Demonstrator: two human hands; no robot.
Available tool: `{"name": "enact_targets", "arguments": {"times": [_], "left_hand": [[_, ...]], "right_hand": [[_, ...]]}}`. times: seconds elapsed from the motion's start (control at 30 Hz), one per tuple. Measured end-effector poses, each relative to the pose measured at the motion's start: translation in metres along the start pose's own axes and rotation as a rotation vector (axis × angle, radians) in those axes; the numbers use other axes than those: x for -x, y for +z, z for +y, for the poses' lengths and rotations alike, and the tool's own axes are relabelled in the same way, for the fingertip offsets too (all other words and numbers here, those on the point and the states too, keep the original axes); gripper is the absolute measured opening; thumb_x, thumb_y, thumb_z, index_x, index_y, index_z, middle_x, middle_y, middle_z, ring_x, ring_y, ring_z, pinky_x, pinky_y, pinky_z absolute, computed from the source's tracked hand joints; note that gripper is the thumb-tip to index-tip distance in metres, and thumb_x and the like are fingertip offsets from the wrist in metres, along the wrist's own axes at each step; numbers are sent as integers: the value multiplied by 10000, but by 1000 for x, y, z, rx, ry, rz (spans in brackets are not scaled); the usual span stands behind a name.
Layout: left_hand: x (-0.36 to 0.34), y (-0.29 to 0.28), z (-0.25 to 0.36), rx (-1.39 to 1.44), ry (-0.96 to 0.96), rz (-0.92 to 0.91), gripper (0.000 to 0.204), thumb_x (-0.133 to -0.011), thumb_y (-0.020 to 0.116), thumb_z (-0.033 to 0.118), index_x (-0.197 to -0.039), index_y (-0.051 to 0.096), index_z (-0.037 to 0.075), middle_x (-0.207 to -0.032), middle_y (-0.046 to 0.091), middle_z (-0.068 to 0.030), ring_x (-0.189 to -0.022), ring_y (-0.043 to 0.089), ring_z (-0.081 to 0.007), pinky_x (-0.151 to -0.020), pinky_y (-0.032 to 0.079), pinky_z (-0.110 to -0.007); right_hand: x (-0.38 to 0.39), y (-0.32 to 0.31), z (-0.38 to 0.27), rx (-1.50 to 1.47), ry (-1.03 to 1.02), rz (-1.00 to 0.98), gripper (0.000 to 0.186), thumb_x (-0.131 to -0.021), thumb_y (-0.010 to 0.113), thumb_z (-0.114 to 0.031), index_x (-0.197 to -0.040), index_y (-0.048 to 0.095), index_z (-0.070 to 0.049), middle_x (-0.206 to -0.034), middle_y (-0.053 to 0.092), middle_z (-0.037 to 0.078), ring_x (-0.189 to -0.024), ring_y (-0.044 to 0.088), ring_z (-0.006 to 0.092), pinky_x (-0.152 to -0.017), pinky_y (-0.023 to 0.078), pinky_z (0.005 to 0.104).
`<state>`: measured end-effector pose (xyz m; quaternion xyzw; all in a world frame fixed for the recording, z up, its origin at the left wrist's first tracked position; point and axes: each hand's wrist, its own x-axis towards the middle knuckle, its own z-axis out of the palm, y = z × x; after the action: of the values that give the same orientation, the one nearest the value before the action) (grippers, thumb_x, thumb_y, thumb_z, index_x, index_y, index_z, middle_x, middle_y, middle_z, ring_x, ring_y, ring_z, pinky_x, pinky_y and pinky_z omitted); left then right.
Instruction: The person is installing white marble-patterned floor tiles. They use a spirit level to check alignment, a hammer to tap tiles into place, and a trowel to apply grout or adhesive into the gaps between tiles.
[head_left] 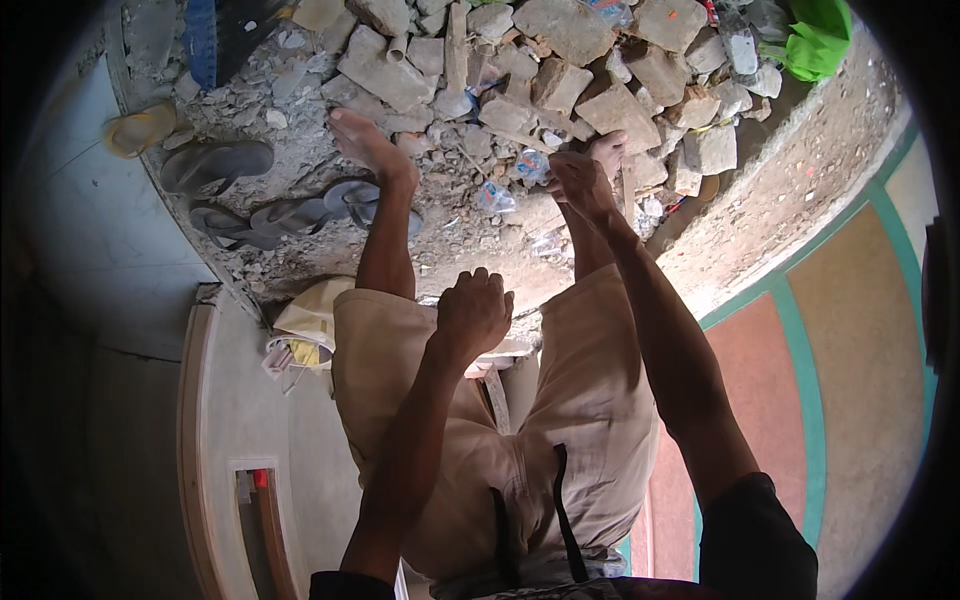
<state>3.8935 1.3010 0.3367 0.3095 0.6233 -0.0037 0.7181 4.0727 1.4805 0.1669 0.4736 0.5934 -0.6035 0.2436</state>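
My left hand point(475, 310) is between my knees with its back up and fingers curled; its palm is hidden. My right hand point(585, 185) reaches forward over my right foot, fingers bent, with what they hold, if anything, hidden. My bare right foot point(606, 150) is partly behind that hand; whether they touch I cannot tell. My left foot point(365, 140) rests on rubble point(620, 115). Crumpled clear plastic point(496, 197) lies near my right hand. I wear tan shorts point(590, 410).
Several sandals point(215, 165) lie at the left beside a pale tiled edge point(130, 230). Green cloth point(815, 45) is at top right, blue fabric point(200, 50) at top left. A white container point(300, 345) stands by my left knee. Panels with green borders point(830, 330) line the right.
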Motion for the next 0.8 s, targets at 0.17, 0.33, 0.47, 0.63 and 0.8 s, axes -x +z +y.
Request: {"name": "enact_targets", "arguments": {"times": [0.17,0.33,0.47,0.63,0.8], "left_hand": [[9,7,-11,-177,-9,3,299,-914,570,301,-915,649,13,-952,625,-129,-919,616,-272,-705,534,-414],[4,14,-4,-256,23,13,259,-863,613,279,-920,658,31,-946,625,-112,-950,603,-247,-738,511,-398],[0,20,-3,-295,2,-83,246,-809,652,240,-946,664,36,-974,620,-87,-995,588,-239,-765,495,-392],[11,14,-11,-382,-27,-45,244,-906,596,308,-900,624,66,-924,586,-80,-940,581,-235,-689,469,-404],[11,22,-15,-400,-27,-8,245,-897,603,306,-900,621,61,-905,587,-85,-934,581,-241,-705,469,-402]], "right_hand": [[-26,66,25,-209,314,0,306,-945,586,-244,-1069,670,23,-900,698,131,-737,694,197,-636,560,310],[-50,124,93,-214,447,31,309,-918,617,-232,-1110,683,1,-873,709,125,-703,700,192,-622,558,308],[-74,168,107,-37,334,188,290,-917,625,-208,-1094,691,13,-878,711,129,-703,705,195,-636,563,329],[-93,218,87,265,357,279,365,-894,629,-275,-1166,600,-33,-1050,621,135,-905,602,240,-786,486,395],[-97,228,120,364,280,59,539,-877,619,-366,-1321,472,-97,-1269,504,125,-1145,466,281,-949,391,462]]}}
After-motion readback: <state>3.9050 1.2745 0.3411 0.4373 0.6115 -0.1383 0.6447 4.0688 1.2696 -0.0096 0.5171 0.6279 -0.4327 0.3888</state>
